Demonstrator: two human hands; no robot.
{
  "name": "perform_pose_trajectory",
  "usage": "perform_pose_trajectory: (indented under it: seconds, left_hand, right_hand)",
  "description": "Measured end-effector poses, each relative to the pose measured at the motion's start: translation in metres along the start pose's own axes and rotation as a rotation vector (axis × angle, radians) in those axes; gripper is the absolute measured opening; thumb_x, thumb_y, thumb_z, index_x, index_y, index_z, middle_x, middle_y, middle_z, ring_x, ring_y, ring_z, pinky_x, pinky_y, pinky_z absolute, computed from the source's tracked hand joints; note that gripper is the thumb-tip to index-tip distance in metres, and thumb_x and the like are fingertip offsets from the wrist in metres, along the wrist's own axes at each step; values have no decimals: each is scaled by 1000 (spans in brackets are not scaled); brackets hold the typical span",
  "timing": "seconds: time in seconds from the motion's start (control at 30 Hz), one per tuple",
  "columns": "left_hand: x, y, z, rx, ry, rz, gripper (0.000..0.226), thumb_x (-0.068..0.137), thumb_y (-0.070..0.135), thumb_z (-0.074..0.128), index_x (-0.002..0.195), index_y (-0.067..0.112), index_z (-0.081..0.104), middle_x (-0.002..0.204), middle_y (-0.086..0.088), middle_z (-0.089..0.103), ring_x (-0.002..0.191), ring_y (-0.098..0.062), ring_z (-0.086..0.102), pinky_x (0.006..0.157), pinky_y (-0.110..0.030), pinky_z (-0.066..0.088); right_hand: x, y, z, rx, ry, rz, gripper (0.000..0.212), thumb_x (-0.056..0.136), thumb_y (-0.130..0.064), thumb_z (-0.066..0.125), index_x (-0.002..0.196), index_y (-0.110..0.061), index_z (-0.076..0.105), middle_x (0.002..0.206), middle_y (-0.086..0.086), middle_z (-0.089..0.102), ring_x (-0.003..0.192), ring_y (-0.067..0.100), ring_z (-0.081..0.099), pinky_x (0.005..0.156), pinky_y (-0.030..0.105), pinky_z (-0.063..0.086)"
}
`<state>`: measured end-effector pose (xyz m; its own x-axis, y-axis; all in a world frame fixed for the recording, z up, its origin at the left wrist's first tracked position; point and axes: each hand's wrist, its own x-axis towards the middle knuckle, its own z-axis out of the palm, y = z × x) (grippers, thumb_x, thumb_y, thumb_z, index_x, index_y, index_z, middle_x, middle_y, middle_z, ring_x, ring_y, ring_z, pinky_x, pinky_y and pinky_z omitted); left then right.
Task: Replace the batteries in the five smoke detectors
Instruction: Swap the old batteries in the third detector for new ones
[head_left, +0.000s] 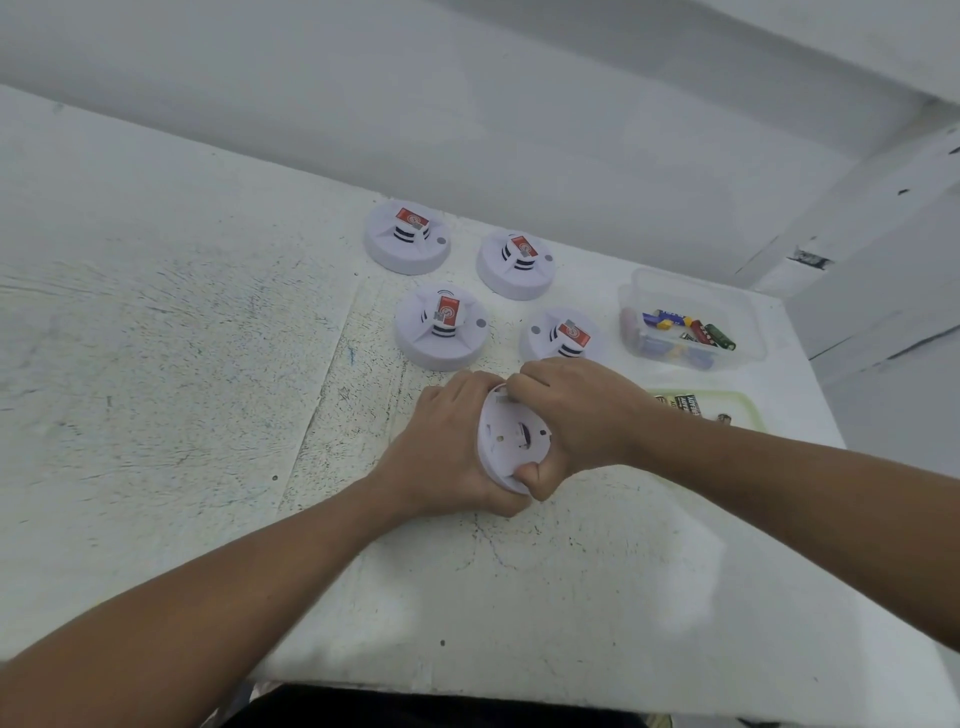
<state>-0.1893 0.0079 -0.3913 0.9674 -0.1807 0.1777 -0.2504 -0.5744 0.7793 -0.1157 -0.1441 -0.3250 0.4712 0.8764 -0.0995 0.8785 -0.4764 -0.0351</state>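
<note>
Both hands hold one white smoke detector (506, 439) tilted on edge above the table, its flat back turned toward me. My left hand (447, 452) grips its left rim from behind. My right hand (576, 415) wraps its right side, thumb at the lower rim and fingertips at the top edge. Several more white smoke detectors with red labels stand face up behind: one at the back left (406, 237), one at the back right (515, 265), one in the middle (441, 327), and one (563, 335) partly hidden by my right hand.
A clear plastic tub (693, 291) holding several mixed batteries stands at the right. Nearer, a green-rimmed tray (748, 408) with more batteries lies behind my right forearm. The white table (156, 364) ends at a wall behind and a drop at the right.
</note>
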Motion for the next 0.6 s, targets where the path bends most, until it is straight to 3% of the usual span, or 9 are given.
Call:
perform_pose_trajectory:
  seconds: [0.23,0.4,0.47,0.6]
  left_hand:
    - [0,-2,1,19,14,8,80,49,61,65,116,20,48,105,12,51,95,-2,43,85,-16,29]
    - [-2,-2,1,-5,2,-12,79,47,59,68,115,25,46,104,19,47,94,1,42,83,-18,31]
    - [-3,-1,-1,-14,3,-10,77,47,58,72,113,30,44,104,25,44,95,4,42,83,-19,33]
    - [-1,1,-5,-39,-33,-35,78,48,45,87,110,39,41,106,25,46,102,6,44,83,-25,41]
  right_hand:
    - [-1,0,-1,17,-36,40,75,57,-71,42,90,-5,57,73,1,53,61,17,43,57,26,31]
    - [-7,-2,4,94,-12,98,67,57,-69,48,85,-8,54,69,-6,41,60,16,39,51,21,25]
    - [-14,-1,5,169,-4,147,66,58,-68,49,90,-10,55,75,-6,45,67,15,42,56,22,30]
    - [-35,2,7,473,43,298,57,67,-54,76,109,-18,61,96,-10,58,85,7,54,75,23,48]
